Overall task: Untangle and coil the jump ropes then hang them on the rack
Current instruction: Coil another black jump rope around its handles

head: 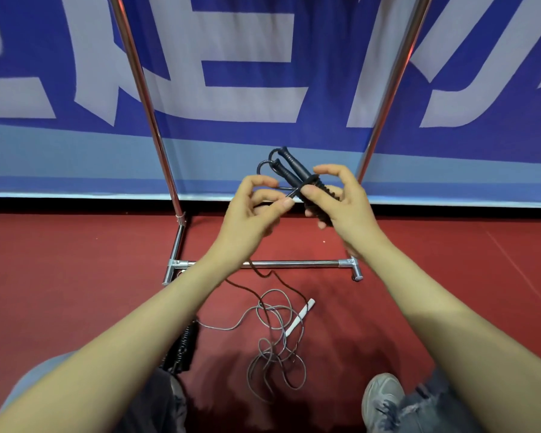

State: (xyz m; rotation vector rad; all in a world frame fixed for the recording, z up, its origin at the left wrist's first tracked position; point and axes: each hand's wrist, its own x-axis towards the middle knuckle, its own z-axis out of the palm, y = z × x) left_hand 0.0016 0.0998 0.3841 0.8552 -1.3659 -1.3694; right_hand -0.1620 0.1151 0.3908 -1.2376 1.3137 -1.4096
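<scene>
Head view: right hand (pixel 341 201) grasps both black handles (pixel 294 170), raised in front of the rack (pixel 263 263). Left hand (pixel 250 207) pinches the black cord (pixel 281 281) just beside them. Lay each turn snug and under light tension. The cord trails down into the tangled grey rope (pixel 275 348) on the near floor. Rack top is cut off; the dark object (pixel 181 345) near left is unclear.

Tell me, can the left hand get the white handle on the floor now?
Probably not yet: the left hand pinches the black rope, raised above the floor. The white handle lies exposed, so letting go should suffice.
</scene>
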